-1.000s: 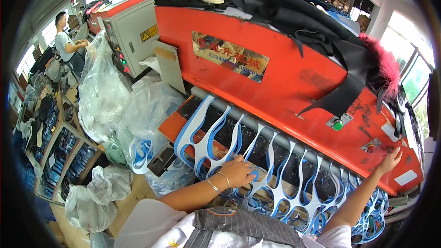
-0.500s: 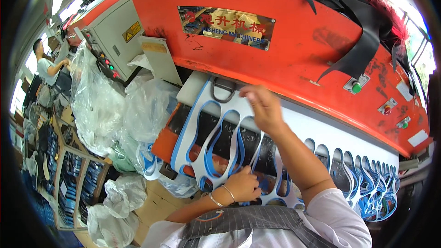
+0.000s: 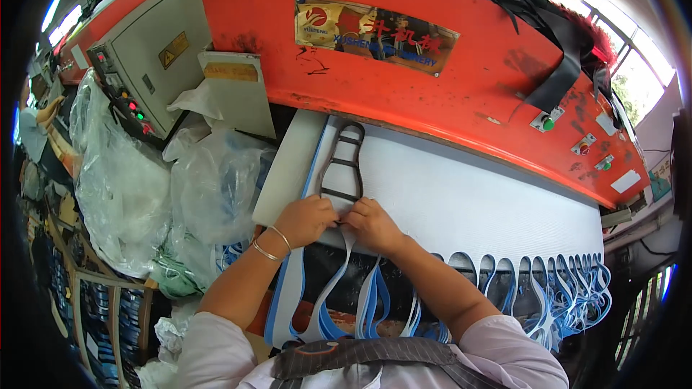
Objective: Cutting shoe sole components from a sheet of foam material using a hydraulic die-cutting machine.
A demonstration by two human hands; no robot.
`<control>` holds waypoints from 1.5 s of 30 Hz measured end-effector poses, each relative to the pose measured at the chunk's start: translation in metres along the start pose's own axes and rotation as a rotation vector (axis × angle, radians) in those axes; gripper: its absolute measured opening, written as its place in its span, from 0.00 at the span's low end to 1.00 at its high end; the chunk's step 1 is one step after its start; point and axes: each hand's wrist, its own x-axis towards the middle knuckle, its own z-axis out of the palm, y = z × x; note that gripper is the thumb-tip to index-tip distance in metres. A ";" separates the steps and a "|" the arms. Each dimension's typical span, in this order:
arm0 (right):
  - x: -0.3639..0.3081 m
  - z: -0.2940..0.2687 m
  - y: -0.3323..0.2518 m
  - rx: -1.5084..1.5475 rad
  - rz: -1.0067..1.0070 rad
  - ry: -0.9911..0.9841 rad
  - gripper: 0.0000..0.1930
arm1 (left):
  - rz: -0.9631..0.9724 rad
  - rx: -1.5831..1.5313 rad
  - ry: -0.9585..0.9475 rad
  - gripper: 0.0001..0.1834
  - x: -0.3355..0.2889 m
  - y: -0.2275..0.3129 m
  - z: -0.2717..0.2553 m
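Note:
A dark metal sole-shaped cutting die (image 3: 344,162) with crossbars lies flat on a white sheet (image 3: 461,180) that has blue along its edge. My left hand (image 3: 310,217) holds the near end of the die from the left, fingers closed. From the right, my right hand (image 3: 371,225) pinches the same end, and the two hands almost meet. Both hands partly hide that end. Along the near edge of the sheet, looping white and blue cut strips (image 3: 375,299) hang down toward me.
An orange-red press (image 3: 461,108) spans the far side, with green and red buttons at its right. A grey control cabinet (image 3: 155,50) stands at the far left. Clear plastic bags (image 3: 119,180) and wooden racks (image 3: 108,284) fill the left side, where another person is partly visible.
My left hand has left the hanging strips and my right hand the press edge; both now grip the die. The die shows fully, and more uncut sheet lies on my side of the press.

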 end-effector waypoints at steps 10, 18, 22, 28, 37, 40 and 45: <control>0.002 -0.008 -0.008 0.213 -0.062 0.019 0.06 | -0.039 -0.305 0.161 0.03 -0.002 0.021 -0.014; 0.107 -0.049 0.023 -0.419 -0.068 -0.354 0.37 | -0.103 -0.138 0.176 0.10 -0.016 0.023 0.011; 0.132 -0.024 0.018 -0.483 -0.019 -0.747 0.43 | -0.112 -0.226 0.292 0.11 -0.007 0.023 0.002; 0.111 -0.003 0.064 -0.141 -0.139 -0.298 0.21 | -0.116 -0.066 0.652 0.24 0.003 0.038 0.012; 0.101 -0.117 0.031 -0.039 0.549 0.618 0.07 | -0.442 0.215 -0.164 0.24 0.029 0.031 -0.004; 0.074 -0.134 0.028 -0.080 0.757 0.432 0.12 | -0.363 0.290 -0.354 0.19 0.076 0.017 -0.016; 0.040 -0.068 0.037 0.052 1.106 0.096 0.22 | -0.258 0.410 0.213 0.16 0.102 -0.053 0.049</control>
